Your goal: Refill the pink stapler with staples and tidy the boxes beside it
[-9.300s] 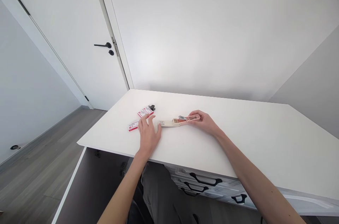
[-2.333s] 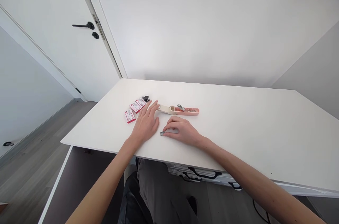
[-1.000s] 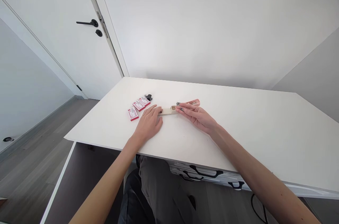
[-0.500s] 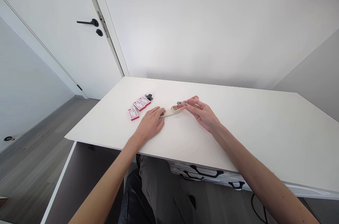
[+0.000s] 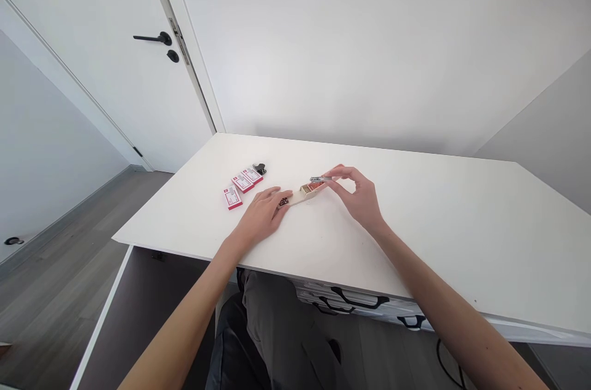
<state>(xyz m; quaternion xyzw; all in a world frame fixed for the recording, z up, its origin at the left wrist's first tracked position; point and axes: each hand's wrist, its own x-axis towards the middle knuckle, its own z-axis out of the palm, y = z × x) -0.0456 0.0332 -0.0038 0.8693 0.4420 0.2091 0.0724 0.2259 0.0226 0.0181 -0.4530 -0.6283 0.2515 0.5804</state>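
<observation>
A cream and pink stapler (image 5: 298, 197), opened out nearly flat, lies slantwise on the white tabletop. My left hand (image 5: 264, 211) grips its near left end, fingers over the top and thumb along the side, by a dark patterned spot. Over the pink far half, my right hand (image 5: 362, 198) pinches a small silver metal piece (image 5: 318, 179) between thumb and fingertips. The fingers hide the piece's right end and part of the pink half. Whether the piece is attached to the stapler, I cannot tell.
Left of the stapler lie several small white and red boxes (image 5: 232, 197), with a black clip-like object (image 5: 260, 168) behind them. The white tabletop (image 5: 438, 224) extends right, against a wall. Below its front edge are drawers with black handles (image 5: 360, 299) and an open cabinet door.
My right hand has turned and lifted slightly, showing more of the silver piece. My left hand has shifted a little along the stapler, uncovering more of the dark patterned spot.
</observation>
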